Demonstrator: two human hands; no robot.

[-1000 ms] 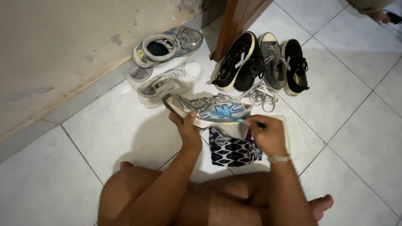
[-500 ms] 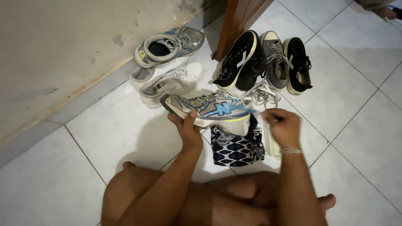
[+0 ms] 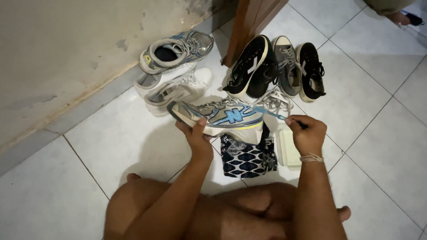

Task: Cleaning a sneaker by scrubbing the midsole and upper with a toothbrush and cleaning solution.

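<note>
The person sits on the white tiled floor (image 3: 369, 146) with bare legs, and both hands are busy in front of the knees. The left hand (image 3: 195, 135) is closed on the heel end of a silver and blue running shoe (image 3: 222, 116), thumb on top and fingers under the sole, and holds it above the tiles on its side. The right hand (image 3: 307, 133) is pressed into a loose fist, and it pinches a thin dark tool (image 3: 299, 123) near the toe of the shoe; I cannot tell what kind of tool it is. A thin band goes around the right wrist.

Just under the shoe, between the two hands, a dark blue patterned cloth (image 3: 247, 155) lies flat on the floor. Close beside the right hand is a pale flat container (image 3: 289, 149).

Beyond the left hand, near the wall, one more silver shoe (image 3: 175, 51) rests upon a white sneaker (image 3: 173, 89). Beyond the right hand stand a black sneaker (image 3: 249, 64), a grey high-top (image 3: 287, 64) and a second black sneaker (image 3: 311, 71), next to a brown wooden post (image 3: 251, 22).
</note>
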